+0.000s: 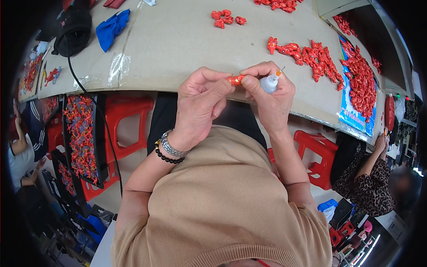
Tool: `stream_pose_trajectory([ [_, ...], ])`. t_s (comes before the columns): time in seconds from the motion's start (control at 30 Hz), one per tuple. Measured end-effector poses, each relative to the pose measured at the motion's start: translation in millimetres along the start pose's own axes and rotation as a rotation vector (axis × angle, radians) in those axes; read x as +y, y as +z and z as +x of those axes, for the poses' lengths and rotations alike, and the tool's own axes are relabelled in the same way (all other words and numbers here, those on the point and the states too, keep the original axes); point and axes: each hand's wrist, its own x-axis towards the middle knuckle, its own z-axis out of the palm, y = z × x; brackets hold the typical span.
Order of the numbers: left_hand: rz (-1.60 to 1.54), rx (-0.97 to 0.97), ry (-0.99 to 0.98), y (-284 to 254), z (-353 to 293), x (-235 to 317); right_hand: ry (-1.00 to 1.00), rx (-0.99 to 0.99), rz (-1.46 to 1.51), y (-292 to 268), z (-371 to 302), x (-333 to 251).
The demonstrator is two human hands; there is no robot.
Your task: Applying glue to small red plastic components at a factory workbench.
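Observation:
Between the fingertips of both hands is a small glossy red plastic figure piece (235, 80) with yellowish marks, held just above the table's near edge. My left hand (200, 98) pinches its left end, thumb against fingers. At its right end, the thumb and forefinger of my right hand (272, 100) grip it. That same right hand also cradles a small white squeeze bottle (268, 83) with an orange collar and a thin needle tip pointing up and away. Part of the piece is hidden by the fingers.
Red pieces (318, 60) lie heaped at the right, more on a blue printed sheet (356, 118), and a few (222, 18) farther back. A blue cloth (112, 30) and black cable (73, 71) are left. Below stand red stools (129, 127) and a full tray (98, 164). People sit both sides.

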Motion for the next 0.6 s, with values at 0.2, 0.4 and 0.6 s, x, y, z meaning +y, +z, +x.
stream_pose_trajectory([
  [0.2, 0.212, 0.005, 0.194, 3, 0, -2, -0.022, 0.032, 0.042, -1, -5, -4],
  [0.4, 0.396, 0.02, 0.259, -2, 8, 0, -0.104, 0.022, -0.016, -1, 7, 2],
  [0.6, 0.562, 0.105, 0.277, 1, 2, 13, -0.003, 0.059, -0.119, 5, -1, 7],
])
